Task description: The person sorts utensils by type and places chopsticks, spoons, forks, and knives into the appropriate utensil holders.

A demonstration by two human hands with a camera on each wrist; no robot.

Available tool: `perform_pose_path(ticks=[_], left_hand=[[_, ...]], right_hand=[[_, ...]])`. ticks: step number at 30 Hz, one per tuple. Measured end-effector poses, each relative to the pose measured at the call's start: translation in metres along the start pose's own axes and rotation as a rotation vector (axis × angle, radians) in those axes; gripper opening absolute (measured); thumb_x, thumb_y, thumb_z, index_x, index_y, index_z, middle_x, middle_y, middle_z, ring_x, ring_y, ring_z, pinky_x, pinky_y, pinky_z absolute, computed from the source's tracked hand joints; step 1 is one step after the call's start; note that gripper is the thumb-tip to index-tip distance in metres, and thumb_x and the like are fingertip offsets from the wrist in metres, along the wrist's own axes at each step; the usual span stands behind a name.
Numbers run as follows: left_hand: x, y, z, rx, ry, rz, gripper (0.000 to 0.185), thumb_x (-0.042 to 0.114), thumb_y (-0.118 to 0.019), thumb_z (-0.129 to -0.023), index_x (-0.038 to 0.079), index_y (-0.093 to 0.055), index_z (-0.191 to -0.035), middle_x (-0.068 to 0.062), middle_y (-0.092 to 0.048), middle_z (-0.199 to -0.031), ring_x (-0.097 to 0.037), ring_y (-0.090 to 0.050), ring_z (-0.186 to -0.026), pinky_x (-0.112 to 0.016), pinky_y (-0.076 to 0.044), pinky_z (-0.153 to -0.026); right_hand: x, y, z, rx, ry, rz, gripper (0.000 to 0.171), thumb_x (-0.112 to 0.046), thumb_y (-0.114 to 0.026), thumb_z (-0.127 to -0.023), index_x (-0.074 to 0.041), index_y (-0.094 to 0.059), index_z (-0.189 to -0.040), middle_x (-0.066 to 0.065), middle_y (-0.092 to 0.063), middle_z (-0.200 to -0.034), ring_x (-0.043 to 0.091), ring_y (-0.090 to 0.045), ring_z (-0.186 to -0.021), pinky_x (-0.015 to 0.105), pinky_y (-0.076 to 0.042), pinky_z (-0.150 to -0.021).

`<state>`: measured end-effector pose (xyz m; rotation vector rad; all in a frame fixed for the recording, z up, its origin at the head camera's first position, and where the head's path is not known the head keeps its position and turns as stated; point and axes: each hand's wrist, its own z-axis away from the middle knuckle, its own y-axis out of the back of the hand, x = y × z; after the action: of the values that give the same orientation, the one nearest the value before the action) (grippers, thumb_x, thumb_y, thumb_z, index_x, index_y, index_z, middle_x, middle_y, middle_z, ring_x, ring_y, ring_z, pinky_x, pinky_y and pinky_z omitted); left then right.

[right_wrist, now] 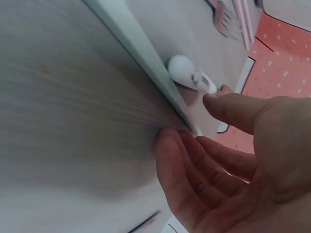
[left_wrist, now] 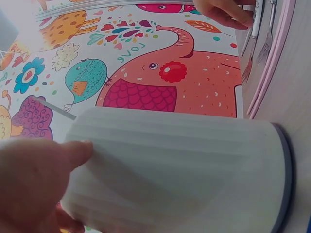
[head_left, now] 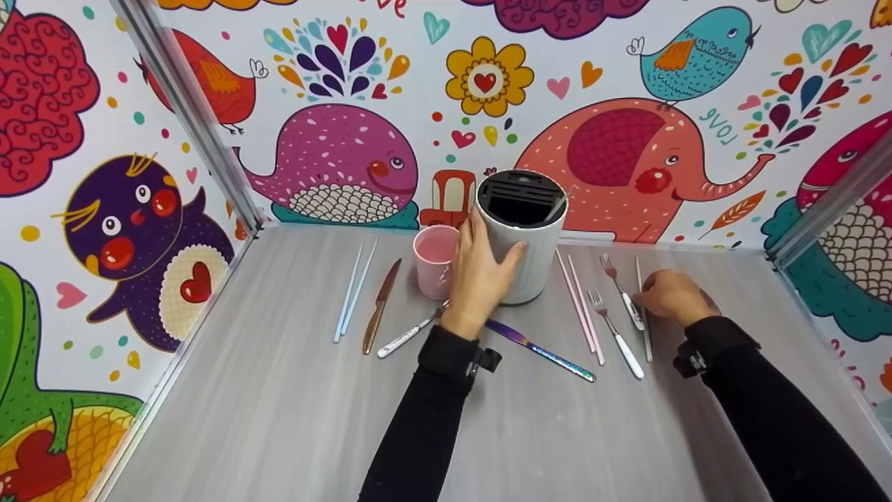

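My left hand (head_left: 481,272) grips the side of a white ribbed utensil holder (head_left: 533,258), its thumb and fingers spread round the wall. The holder stands upright, slightly tilted, with a black slotted top; a thin pale stick (left_wrist: 56,108) pokes out of it. My right hand (head_left: 672,296) is low at the table, beside a pale green chopstick (right_wrist: 141,53). In the right wrist view its fingertips touch the chopstick's side or lie very close, while the thumb stays apart across from them. Two white-handled forks (head_left: 624,352) lie just left of that chopstick.
Pink chopsticks (head_left: 582,307) lie right of the holder. A pink cup (head_left: 433,268) stands at its left. Further left are a copper-coloured knife (head_left: 381,307) and blue chopsticks (head_left: 353,293). A white-handled fork (head_left: 408,338) and an iridescent knife (head_left: 550,355) lie in front. Patterned walls enclose the table.
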<state>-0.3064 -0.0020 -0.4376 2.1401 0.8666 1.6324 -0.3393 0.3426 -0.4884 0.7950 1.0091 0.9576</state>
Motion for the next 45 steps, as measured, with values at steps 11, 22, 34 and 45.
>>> perform_pose_path(ticks=[11,22,34,45], left_hand=[[0.0,0.001,0.0,-0.022,0.02,0.002,0.096,0.056,-0.065,-0.089,0.015,-0.015,-0.161,-0.013,-0.028,-0.163,-0.029,-0.033,-0.148,-0.047,-0.031,-0.121],[0.0,0.002,0.0,-0.034,0.02,-0.004,0.097,0.056,-0.065,-0.089,0.015,-0.014,-0.161,-0.011,-0.029,-0.163,-0.027,-0.034,-0.148,-0.047,-0.031,-0.121],[0.0,0.001,-0.001,-0.063,0.047,-0.001,0.097,0.056,-0.064,-0.09,0.018,-0.012,-0.161,-0.011,-0.026,-0.164,-0.027,-0.032,-0.149,-0.048,-0.03,-0.121],[0.0,0.002,0.0,-0.061,0.048,0.003,0.097,0.058,-0.063,-0.089,0.019,-0.012,-0.161,-0.01,-0.026,-0.164,-0.027,-0.033,-0.149,-0.048,-0.031,-0.121]], right_hand=[[0.001,-0.001,-0.003,0.005,0.009,0.035,0.037,-0.02,-0.063,-0.091,0.004,-0.061,-0.119,0.024,-0.063,-0.107,0.037,-0.059,-0.089,0.04,-0.051,-0.071],[0.005,0.002,-0.001,-0.016,0.053,0.048,0.036,-0.019,-0.061,-0.091,0.008,-0.06,-0.115,0.023,-0.062,-0.098,0.032,-0.06,-0.082,0.033,-0.051,-0.063],[0.011,0.004,-0.003,0.064,0.134,0.038,0.036,-0.016,-0.057,-0.089,0.007,-0.059,-0.117,0.026,-0.061,-0.106,0.037,-0.057,-0.089,0.045,-0.051,-0.073],[0.0,0.006,-0.003,0.251,0.255,-0.011,0.036,-0.008,-0.05,-0.092,0.01,-0.056,-0.123,0.031,-0.061,-0.111,0.042,-0.057,-0.095,0.057,-0.049,-0.084]])
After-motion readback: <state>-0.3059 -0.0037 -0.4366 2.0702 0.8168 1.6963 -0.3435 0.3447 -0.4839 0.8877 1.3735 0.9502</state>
